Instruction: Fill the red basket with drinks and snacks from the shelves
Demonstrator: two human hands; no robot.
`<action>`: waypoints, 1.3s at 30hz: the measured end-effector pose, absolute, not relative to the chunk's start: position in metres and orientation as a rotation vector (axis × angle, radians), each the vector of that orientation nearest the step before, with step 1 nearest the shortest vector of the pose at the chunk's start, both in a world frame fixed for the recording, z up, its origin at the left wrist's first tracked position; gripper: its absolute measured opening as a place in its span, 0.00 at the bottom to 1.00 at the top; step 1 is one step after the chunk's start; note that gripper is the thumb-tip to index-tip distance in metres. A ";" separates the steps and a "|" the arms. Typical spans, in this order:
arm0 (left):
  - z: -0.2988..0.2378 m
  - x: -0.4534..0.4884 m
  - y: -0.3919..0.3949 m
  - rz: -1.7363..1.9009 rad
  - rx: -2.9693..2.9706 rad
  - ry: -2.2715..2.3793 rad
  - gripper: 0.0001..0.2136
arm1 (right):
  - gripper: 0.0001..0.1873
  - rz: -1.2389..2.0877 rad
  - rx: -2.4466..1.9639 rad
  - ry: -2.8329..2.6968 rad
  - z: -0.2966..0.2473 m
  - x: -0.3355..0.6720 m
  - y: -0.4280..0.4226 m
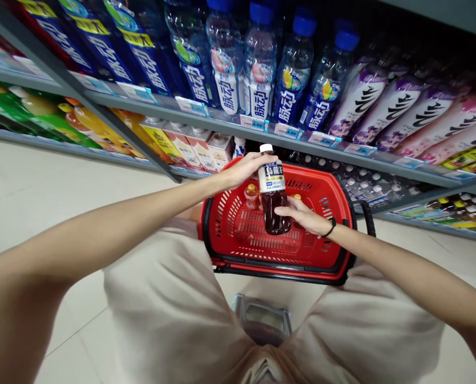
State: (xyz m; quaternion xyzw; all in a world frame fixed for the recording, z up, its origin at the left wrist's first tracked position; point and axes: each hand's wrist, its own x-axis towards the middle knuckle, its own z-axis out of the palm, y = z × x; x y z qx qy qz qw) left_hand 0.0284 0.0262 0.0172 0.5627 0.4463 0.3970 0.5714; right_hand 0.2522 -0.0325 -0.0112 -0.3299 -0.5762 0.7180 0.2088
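Note:
A bottle of oolong tea [273, 186], dark brown with a white cap and a white-and-black label, is held over a red shopping basket [241, 250]. My left hand [248, 168] grips it near the neck, fingers behind the upper label. Around its lower part, my right hand [304, 216] is closed with the thumb across the front. The bottle leans slightly, cap away from me. Inside the basket, an orange-capped bottle [251, 196] shows left of the tea. Another yellow cap [297, 197] peeks out behind my right hand.
Blue-capped drink bottles [259, 69] line the shelf ahead, with purple-and-white bottles [397, 112] to the right. Cartons [198, 144] and dark bottles stand on the lower shelf. A grey shelf edge [222, 120] crosses beyond the basket. Pale floor tiles [81, 186] extend left.

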 end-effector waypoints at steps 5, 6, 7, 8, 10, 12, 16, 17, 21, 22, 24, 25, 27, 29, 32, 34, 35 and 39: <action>0.025 0.024 0.025 0.925 1.205 1.019 0.29 | 0.29 2.127 -0.973 -1.404 -0.006 0.254 -0.033; 0.025 0.023 0.025 0.925 1.197 1.013 0.29 | 0.29 2.146 -0.972 -1.361 -0.007 0.254 -0.033; 0.025 0.023 0.026 0.922 1.193 1.004 0.29 | 0.29 2.160 -0.966 -1.321 -0.009 0.254 -0.033; 0.024 0.022 0.027 0.923 1.192 0.994 0.29 | 0.29 2.175 -0.963 -1.284 -0.011 0.254 -0.032; 0.021 0.022 0.029 0.936 1.195 0.981 0.26 | 0.27 2.193 -0.972 -1.228 -0.013 0.254 -0.031; 0.018 0.021 0.031 0.959 1.194 0.999 0.23 | 0.24 2.186 -0.986 -1.186 -0.012 0.254 -0.031; 0.016 0.019 0.031 0.977 1.170 0.983 0.22 | 0.25 2.234 -0.964 -1.108 -0.005 0.258 -0.028; 0.016 0.019 0.029 0.977 1.174 0.965 0.22 | 0.27 2.256 -0.947 -1.097 -0.003 0.259 -0.027; 0.020 0.019 0.025 0.978 1.279 0.962 0.26 | 0.31 2.323 -0.892 -1.097 0.004 0.263 -0.024; 0.022 0.020 0.024 0.980 1.311 0.974 0.28 | 0.31 2.336 -0.891 -1.095 0.005 0.263 -0.023; 0.025 0.021 0.023 0.984 1.360 0.999 0.32 | 0.33 2.353 -0.894 -1.082 0.007 0.263 -0.022; 0.026 0.022 0.022 0.988 1.373 1.011 0.33 | 0.34 2.359 -0.898 -1.075 0.007 0.262 -0.022; 0.027 0.024 0.021 1.002 1.387 1.033 0.33 | 0.36 2.359 -0.937 -1.072 0.005 0.261 -0.021; 0.028 0.027 0.020 1.012 1.397 1.029 0.32 | 0.38 2.337 -1.027 -1.082 0.000 0.260 -0.021; 0.029 0.032 0.016 0.987 1.421 0.978 0.32 | 0.42 2.342 -1.134 -1.074 -0.012 0.259 -0.024; 0.029 0.033 0.014 0.958 1.466 0.968 0.30 | 0.44 2.390 -1.130 -1.059 -0.019 0.259 -0.028; 0.030 0.033 0.013 0.950 1.500 0.982 0.26 | 0.45 2.415 -1.110 -1.060 -0.022 0.259 -0.031; 0.034 0.031 0.012 0.962 1.677 1.042 0.23 | 0.45 2.459 -1.045 -1.129 -0.021 0.257 -0.041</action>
